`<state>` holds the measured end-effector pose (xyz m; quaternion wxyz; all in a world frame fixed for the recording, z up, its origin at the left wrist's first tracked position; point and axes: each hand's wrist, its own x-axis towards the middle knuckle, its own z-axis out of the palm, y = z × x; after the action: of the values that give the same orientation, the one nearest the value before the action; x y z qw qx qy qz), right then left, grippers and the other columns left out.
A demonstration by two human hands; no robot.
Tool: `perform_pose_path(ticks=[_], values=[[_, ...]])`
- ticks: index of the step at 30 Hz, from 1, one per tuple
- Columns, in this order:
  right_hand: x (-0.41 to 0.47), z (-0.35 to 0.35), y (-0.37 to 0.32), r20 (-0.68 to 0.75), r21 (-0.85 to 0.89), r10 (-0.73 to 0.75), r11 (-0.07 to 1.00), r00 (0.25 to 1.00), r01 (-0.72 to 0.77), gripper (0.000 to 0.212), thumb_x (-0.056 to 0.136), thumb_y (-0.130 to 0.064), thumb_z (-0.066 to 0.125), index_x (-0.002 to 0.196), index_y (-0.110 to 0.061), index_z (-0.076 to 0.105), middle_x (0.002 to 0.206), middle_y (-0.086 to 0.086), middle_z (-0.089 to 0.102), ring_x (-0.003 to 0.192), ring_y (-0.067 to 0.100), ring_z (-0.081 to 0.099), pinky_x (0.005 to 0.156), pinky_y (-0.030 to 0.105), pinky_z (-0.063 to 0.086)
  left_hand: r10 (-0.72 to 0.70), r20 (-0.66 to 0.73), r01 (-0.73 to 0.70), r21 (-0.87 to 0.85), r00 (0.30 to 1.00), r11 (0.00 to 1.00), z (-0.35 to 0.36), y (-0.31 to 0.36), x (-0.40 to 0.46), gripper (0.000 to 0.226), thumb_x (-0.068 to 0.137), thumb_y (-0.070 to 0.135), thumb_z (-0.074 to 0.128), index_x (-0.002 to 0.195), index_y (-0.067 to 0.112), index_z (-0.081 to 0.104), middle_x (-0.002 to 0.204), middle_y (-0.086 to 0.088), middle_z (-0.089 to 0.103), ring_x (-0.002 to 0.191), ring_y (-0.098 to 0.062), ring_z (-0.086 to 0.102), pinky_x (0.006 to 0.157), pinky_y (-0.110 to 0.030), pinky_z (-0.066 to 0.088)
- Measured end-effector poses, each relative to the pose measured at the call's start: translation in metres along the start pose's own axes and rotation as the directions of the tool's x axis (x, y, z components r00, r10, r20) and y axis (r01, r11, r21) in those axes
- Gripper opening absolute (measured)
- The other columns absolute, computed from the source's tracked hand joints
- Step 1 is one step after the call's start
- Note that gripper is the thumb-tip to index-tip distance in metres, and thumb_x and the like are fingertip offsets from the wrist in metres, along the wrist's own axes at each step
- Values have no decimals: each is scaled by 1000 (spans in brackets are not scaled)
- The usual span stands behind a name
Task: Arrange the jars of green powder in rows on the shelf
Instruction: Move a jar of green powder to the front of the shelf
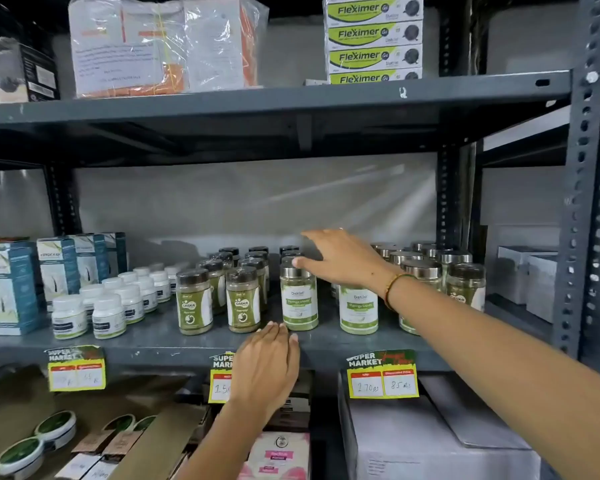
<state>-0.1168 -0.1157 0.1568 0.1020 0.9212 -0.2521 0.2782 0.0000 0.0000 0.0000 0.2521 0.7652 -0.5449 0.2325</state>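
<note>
Jars of green powder stand on the grey middle shelf (160,336). A silver-lidded jar (298,299) with a white and green label is at the front centre, a second one (358,311) to its right. My right hand (340,259) reaches over them, fingers spread, thumb touching the first jar's lid. More silver-lidded jars (465,285) sit behind my right forearm. My left hand (267,368) rests flat on the shelf's front edge, fingertips just below the first jar, holding nothing. Dark-lidded green powder jars (194,303) form rows to the left.
Small white bottles (109,315) and blue boxes (9,289) fill the shelf's left part. Yellow price tags (383,375) hang from the shelf edge. Boxes sit on the upper shelf (374,39). A white carton (430,445) and round tins (54,427) lie below.
</note>
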Motion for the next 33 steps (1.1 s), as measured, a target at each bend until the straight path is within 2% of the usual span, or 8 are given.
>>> perform_pose_path(ticks=[4,6,9,15,20,25,30,33], values=[[18,5,-4,151,-134,29,991,988,-9,75,86,-73,39,134,-17,54,127,8,64,114,31,60,90,46,53,-21,-50,19,-39,999,999,9,0,3,54,97,36,24,124,10,62,130,-7,63,125,-16,54,108,-30,38],[27,11,-3,232,-121,62,992,971,-34,72,83,-78,37,112,-17,62,105,3,68,102,28,63,84,43,53,-9,-56,7,-33,998,999,12,-1,4,55,97,36,22,126,11,61,132,-5,62,127,-14,52,109,-29,36],[36,20,-2,264,-121,73,992,962,-42,65,79,-84,37,77,-22,55,74,-7,58,77,19,61,68,34,49,-15,-82,12,-35,997,999,14,-2,5,54,96,36,23,124,12,62,131,-5,63,126,-14,54,109,-31,38],[44,28,0,243,-15,67,998,968,-65,74,72,-84,47,77,-13,66,64,-4,62,61,18,59,60,31,46,-8,-108,5,-22,994,1000,15,-2,3,47,96,33,33,115,9,68,119,-7,70,116,-18,62,103,-34,45],[37,16,-2,89,-29,27,999,996,-25,78,67,-84,52,81,-10,70,73,-1,73,69,18,68,62,30,54,-7,-72,7,-2,997,1000,14,-2,3,54,97,36,23,121,11,65,126,-5,66,123,-16,57,107,-32,40],[22,-24,-2,-93,85,35,996,995,-28,84,61,-89,48,91,-14,75,89,5,77,84,21,71,76,40,59,-12,-62,12,2,998,1000,12,-2,2,50,96,33,29,115,8,67,119,-8,69,117,-19,61,104,-34,43],[-12,-74,8,-104,318,158,941,982,-118,62,63,-81,62,87,-26,77,83,-16,72,86,0,65,77,24,54,-12,-41,13,31,999,999,7,1,-1,45,94,29,35,107,5,71,110,-10,73,107,-22,66,97,-35,48],[-41,-98,25,-46,380,213,907,976,-180,63,60,-81,65,83,-25,79,84,-12,76,88,6,68,84,34,56,-18,-34,20,45,999,999,6,2,-2,44,93,28,36,103,5,72,107,-10,74,104,-23,67,94,-36,49]])
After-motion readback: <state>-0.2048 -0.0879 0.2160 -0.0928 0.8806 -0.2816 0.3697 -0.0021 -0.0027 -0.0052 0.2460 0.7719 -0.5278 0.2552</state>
